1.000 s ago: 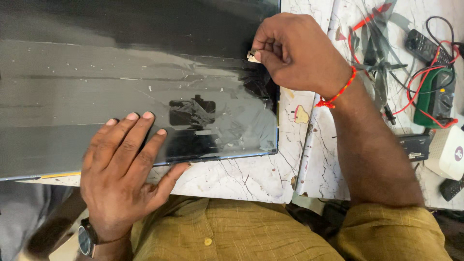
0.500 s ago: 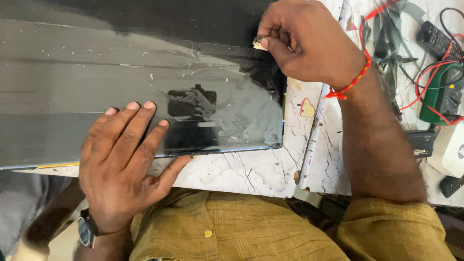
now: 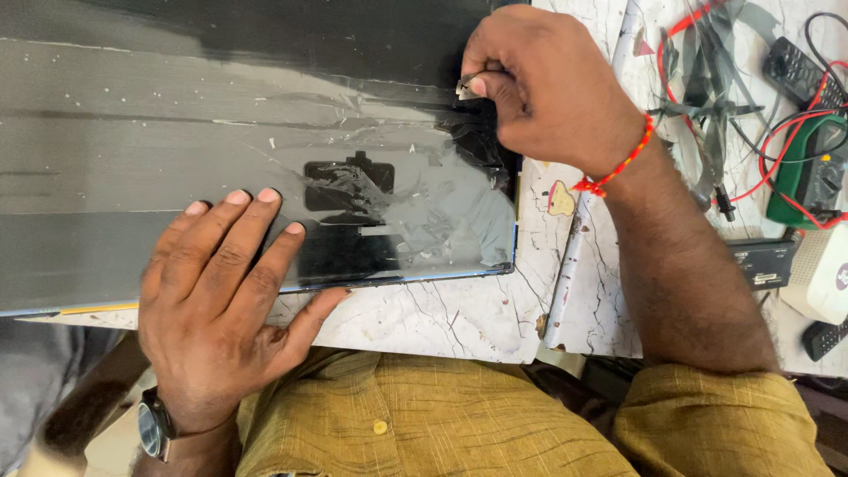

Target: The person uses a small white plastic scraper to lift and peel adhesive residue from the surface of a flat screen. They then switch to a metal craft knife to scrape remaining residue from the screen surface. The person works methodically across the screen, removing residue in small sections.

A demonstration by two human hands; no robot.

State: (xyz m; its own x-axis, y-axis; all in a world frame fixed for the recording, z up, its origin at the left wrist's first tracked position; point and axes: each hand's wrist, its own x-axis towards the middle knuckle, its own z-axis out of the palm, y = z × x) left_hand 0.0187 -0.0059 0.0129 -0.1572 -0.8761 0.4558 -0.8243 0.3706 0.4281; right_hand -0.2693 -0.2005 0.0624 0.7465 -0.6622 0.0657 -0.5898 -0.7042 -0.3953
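Observation:
A large dark flat panel [image 3: 177, 132] with a glossy, scratched and partly peeled surface lies on the white marbled table [image 3: 459, 309]. My left hand [image 3: 221, 309] rests flat on the panel's near edge, fingers spread, a wristwatch on the wrist. My right hand [image 3: 548, 88], with a red thread at the wrist, is closed near the panel's right edge, pinching a small pale piece [image 3: 466, 86] between thumb and fingertip against the panel. A crumpled dark film [image 3: 481, 141] sits just below that hand.
To the right lie a green multimeter [image 3: 808, 172] with red and black leads, a dark remote [image 3: 795, 71], a small black box [image 3: 764, 261], a white device [image 3: 821, 274] and a thin white strip [image 3: 574, 247].
My right hand has shifted slightly left and down along the panel's right edge, still pinching the pale piece. My left hand has stayed pressed on the near edge.

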